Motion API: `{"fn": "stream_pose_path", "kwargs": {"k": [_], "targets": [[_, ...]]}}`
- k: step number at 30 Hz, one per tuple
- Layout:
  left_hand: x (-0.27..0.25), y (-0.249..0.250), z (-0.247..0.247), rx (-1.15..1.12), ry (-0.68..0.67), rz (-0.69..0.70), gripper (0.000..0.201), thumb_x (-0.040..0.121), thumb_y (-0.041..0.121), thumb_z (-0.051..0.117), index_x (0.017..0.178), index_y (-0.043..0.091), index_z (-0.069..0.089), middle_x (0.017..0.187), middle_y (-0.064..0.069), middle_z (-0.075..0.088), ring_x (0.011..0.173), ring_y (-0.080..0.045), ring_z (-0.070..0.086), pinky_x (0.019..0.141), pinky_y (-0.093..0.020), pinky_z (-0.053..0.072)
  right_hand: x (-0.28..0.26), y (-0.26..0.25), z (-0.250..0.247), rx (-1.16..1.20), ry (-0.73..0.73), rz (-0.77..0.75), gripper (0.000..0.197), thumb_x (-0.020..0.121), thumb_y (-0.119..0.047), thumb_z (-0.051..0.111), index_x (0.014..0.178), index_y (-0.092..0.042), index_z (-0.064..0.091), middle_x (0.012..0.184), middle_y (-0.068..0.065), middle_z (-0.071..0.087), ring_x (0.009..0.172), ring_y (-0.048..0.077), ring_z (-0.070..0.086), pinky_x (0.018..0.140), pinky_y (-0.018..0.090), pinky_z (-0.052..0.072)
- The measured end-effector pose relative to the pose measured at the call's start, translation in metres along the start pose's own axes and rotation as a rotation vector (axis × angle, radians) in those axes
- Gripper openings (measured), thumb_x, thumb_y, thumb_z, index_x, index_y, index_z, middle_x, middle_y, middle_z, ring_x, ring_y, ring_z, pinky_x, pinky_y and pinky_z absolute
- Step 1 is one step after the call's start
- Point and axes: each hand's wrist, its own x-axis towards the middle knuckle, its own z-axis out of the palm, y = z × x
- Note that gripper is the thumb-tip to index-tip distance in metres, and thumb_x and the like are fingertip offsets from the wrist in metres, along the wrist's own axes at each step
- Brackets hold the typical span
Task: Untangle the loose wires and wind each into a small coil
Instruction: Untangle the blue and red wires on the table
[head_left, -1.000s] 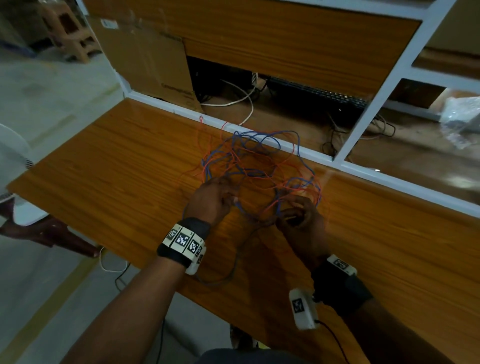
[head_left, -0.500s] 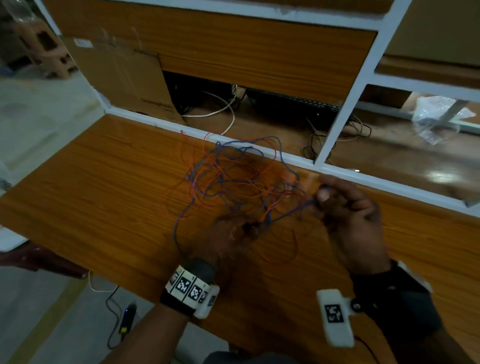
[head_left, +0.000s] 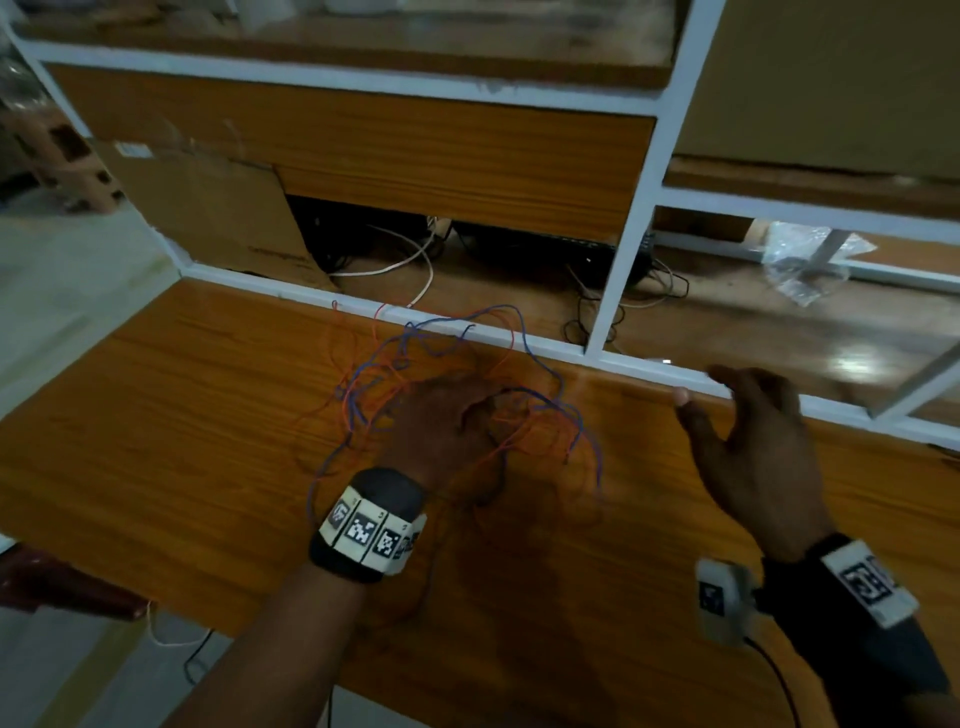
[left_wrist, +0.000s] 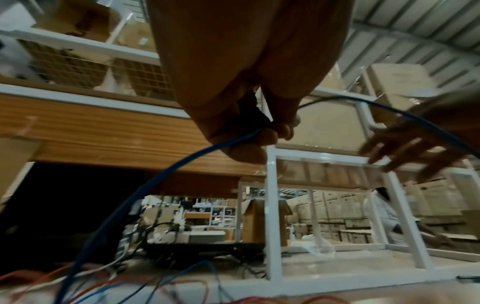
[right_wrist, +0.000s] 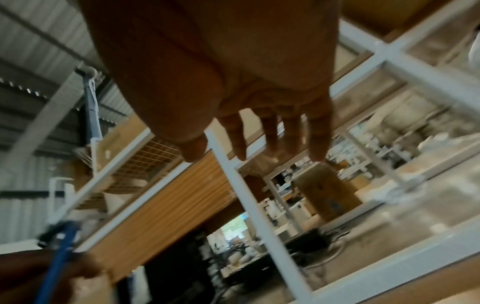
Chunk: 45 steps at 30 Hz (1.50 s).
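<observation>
A tangle of thin blue and orange wires (head_left: 415, 374) lies on the wooden table (head_left: 156, 441), near its back edge. My left hand (head_left: 447, 415) sits in the middle of the tangle. In the left wrist view its fingertips (left_wrist: 262, 135) pinch a blue wire (left_wrist: 145, 189) that curves down to the table. My right hand (head_left: 748, 441) hovers to the right of the tangle with its fingers (right_wrist: 275, 135) spread and straight, and it holds nothing.
A white metal frame rail (head_left: 519, 340) runs along the table's back edge, with an upright post (head_left: 628, 228). Behind it lie dark equipment, a white cable (head_left: 410, 265) and a clear plastic bag (head_left: 805, 260). A cardboard sheet (head_left: 208, 213) leans at back left.
My right hand has let go of the wire and moved right, fingers opening. My left hand has moved forward into the tangle. The head view has shifted closer.
</observation>
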Motion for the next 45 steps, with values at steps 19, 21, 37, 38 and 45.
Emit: {"fn": "stream_pose_path", "kwargs": {"k": [19, 21, 37, 38, 45], "targets": [[-0.017, -0.043, -0.004, -0.306, -0.02, -0.324, 0.016, 0.069, 0.066, 0.074, 0.083, 0.059, 0.072, 0.088, 0.023, 0.074, 0.082, 0.008, 0.068, 0.073, -0.029, 0.059, 0.002, 0.053, -0.085, 0.312, 0.103, -0.029, 0.027, 0.105, -0.036, 0.055, 0.092, -0.021, 0.074, 0.058, 0.002, 0.06, 0.043, 0.01, 0.049, 0.045, 0.021, 0.037], [-0.016, -0.043, -0.005, -0.306, 0.003, -0.308, 0.016, 0.071, 0.067, 0.065, 0.087, 0.069, 0.067, 0.089, 0.023, 0.072, 0.083, 0.01, 0.067, 0.072, -0.024, 0.058, -0.002, 0.072, -0.079, 0.234, 0.047, 0.013, 0.025, 0.105, -0.031, 0.056, 0.089, -0.021, 0.074, 0.061, 0.001, 0.064, 0.049, 0.015, 0.056, 0.052, 0.031, 0.049], [0.004, 0.033, 0.041, -0.17, -0.226, -0.135, 0.019, 0.091, 0.037, 0.071, 0.103, 0.022, 0.077, 0.094, 0.009, 0.072, 0.087, -0.01, 0.065, 0.08, -0.017, 0.051, -0.01, -0.041, 0.044, 0.002, -0.429, -0.39, 0.025, 0.091, -0.028, 0.064, 0.115, -0.025, 0.069, 0.108, 0.007, 0.074, 0.101, 0.033, 0.068, 0.075, 0.041, 0.054], [0.005, 0.029, 0.042, -0.187, -0.206, -0.125, 0.021, 0.091, 0.04, 0.071, 0.102, 0.024, 0.077, 0.097, 0.006, 0.075, 0.09, -0.012, 0.068, 0.082, -0.024, 0.054, -0.006, -0.047, 0.054, 0.027, -0.435, -0.39, 0.022, 0.089, -0.023, 0.059, 0.107, -0.024, 0.071, 0.1, 0.007, 0.074, 0.093, 0.034, 0.069, 0.068, 0.039, 0.051], [-0.007, -0.043, 0.028, -0.168, -0.094, -0.305, 0.014, 0.091, 0.036, 0.069, 0.092, 0.05, 0.07, 0.071, 0.026, 0.068, 0.061, 0.003, 0.062, 0.055, -0.021, 0.044, 0.04, -0.038, 0.016, 0.118, -0.184, -0.369, 0.034, 0.096, -0.043, 0.043, 0.092, -0.026, 0.073, 0.075, -0.007, 0.072, 0.072, 0.017, 0.069, 0.067, 0.042, 0.056]]}}
